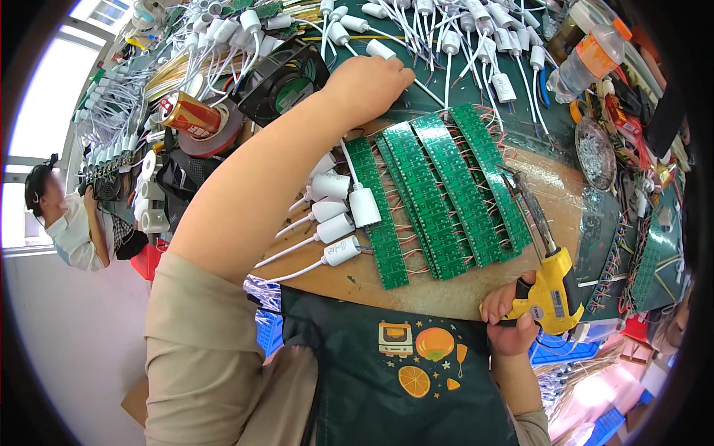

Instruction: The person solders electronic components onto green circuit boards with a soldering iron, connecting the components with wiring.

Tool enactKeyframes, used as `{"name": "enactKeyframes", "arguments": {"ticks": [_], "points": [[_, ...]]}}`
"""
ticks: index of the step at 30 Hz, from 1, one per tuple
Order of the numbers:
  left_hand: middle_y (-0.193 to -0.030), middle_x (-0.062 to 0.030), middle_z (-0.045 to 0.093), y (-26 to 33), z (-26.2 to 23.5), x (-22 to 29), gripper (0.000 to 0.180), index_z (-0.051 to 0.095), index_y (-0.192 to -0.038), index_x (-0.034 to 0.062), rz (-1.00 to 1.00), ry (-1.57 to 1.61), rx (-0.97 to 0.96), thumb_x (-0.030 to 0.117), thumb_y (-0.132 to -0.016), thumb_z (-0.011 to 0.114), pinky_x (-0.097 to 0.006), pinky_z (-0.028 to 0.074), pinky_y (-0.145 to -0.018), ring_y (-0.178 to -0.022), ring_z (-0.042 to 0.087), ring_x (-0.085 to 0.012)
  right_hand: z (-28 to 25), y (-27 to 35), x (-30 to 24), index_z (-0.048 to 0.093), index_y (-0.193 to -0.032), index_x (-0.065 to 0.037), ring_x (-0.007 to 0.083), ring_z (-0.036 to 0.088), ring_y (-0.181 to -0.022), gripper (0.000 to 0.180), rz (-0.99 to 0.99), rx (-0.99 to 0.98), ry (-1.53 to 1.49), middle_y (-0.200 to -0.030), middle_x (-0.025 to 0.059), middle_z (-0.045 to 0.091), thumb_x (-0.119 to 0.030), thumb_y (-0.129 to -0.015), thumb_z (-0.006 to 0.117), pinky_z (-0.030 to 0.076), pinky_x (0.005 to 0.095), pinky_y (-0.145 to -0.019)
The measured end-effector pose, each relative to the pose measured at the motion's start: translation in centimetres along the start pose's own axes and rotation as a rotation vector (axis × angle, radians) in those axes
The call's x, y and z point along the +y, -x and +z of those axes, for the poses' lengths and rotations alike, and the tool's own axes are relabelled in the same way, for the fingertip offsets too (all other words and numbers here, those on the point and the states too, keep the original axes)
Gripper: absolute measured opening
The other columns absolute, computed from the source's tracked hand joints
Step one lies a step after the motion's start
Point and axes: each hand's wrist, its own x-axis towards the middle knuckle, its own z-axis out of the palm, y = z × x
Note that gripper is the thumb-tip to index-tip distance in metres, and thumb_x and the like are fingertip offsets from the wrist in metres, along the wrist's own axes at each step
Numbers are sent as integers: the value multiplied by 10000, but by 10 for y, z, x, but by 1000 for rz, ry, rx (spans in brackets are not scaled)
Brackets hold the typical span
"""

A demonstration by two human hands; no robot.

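My left hand (364, 88) reaches over the far part of the bench, fingers curled down and pressed together. Just beyond its knuckles lies a white plastic cylinder (381, 50) with a cable. Whatever the fingertips hold is hidden. My right hand (512, 316) grips the handle of a yellow soldering gun (554, 291), its long metal tip pointing away beside the boards. Between my hands, strips of green circuit boards (439, 201) lie side by side, with short red and white wires. One white cylinder (364, 207) rests against the left strip, beside several more (335, 227) with cables.
Piles of white cabled cylinders (483, 26) cover the far side. A black fan (286, 85), a drink can (192, 115) and tape rolls stand left. To the right are a plastic bottle (595, 61) and a round dish (595, 152). Another person (71, 215) works far left.
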Motion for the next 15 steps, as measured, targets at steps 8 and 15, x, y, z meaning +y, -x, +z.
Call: {"name": "enactKeyframes", "arguments": {"ticks": [8, 15], "points": [[-854, -64, 659, 73, -109, 35, 124, 621, -907, 49, -339, 658, 665, 31, -800, 680, -272, 504, -682, -753, 641, -161, -4, 3, -2, 388, -1326, -61, 158, 493, -570, 669, -4, 34, 11, -703, 40, 489, -345, -821, 722, 438, 315, -523], [-868, -113, 681, 236, -105, 59, 179, 581, -756, 32, -722, 1400, 244, -55, -742, 737, -274, 501, -677, -777, 639, -149, -1, 2, -3, 387, -1335, -71, 158, 491, -567, 680, 31, 24, -19, -710, 39, 498, -359, -817, 719, 429, 316, -520]]}}
